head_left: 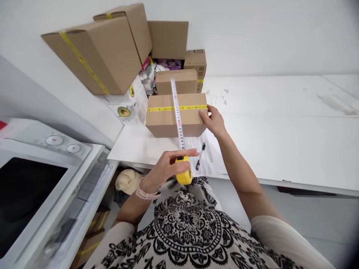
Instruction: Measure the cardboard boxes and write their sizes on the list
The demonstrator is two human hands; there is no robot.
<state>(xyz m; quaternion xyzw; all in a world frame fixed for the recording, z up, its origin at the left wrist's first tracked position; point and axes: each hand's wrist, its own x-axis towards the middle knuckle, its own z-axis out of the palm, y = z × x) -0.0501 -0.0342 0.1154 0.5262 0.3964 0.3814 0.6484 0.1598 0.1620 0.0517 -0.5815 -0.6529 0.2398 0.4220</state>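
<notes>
My left hand (165,166) is closed round a yellow tape measure (183,175), held low in front of the table edge. From it the white blade (177,116) runs out away from me, over the top of a cardboard box (162,117) sealed with yellow printed tape. The blade's far end reaches over a smaller cardboard box (162,78) behind. My right hand (215,120) grips the right end of the taped box, thumb on its top and the other fingers partly hidden at the side. A printed sheet (209,166) lies on the table, a black pen (201,157) on top.
Large taped boxes (112,52) are stacked at the back left on white cartons with avocado pictures (131,108). An open box (168,39) with packaged goods stands against the wall. A microwave (56,164) is at left. The white table (280,138) extends right.
</notes>
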